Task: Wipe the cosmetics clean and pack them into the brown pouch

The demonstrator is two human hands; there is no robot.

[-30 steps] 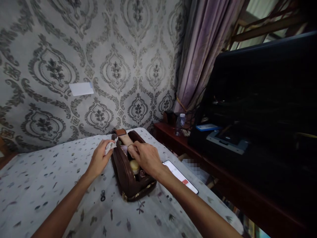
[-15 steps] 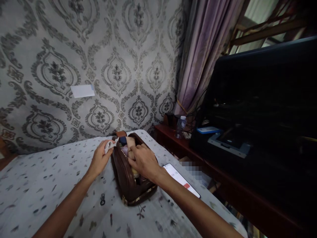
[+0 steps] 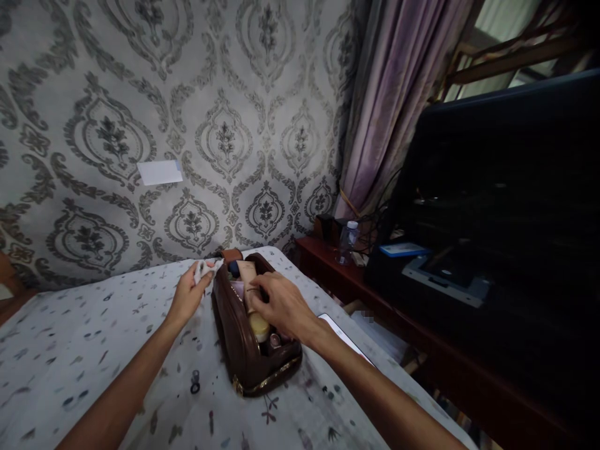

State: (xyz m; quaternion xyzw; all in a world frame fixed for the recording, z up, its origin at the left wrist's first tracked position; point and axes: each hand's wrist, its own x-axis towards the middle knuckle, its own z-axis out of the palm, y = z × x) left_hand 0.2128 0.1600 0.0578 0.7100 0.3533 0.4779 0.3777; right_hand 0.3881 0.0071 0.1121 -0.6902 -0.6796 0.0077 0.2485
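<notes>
A brown cosmetic bag (image 3: pixel 225 334) with a gold zipper lies unzipped on the bed. Inside it are a beige tube (image 3: pixel 247 270), a yellow-lidded jar (image 3: pixel 259 326), a dark blue item (image 3: pixel 233 269) and a small round-ended item (image 3: pixel 274 340). My left hand (image 3: pixel 188 290), closed beside the bag's far left edge, pinches a crumpled white tissue (image 3: pixel 204 270). Over the bag's opening is my right hand (image 3: pixel 281 303), with fingers bent and thumb and index finger apart near the tube. Its other fingertips are hidden.
A phone (image 3: pixel 344 337) lies right of the bag, partly covered by my right forearm. A red-brown stand (image 3: pixel 323 257) along the bed carries a clear bottle (image 3: pixel 347 242) and a large dark screen (image 3: pixel 497 187). Patterned wallpaper (image 3: pixel 225 156) rises behind the bed.
My right hand has lifted slightly and shifted right from inside the bag, uncovering the yellow-lidded jar and more of the tube. My left hand still holds the tissue. The view has shifted a little.
</notes>
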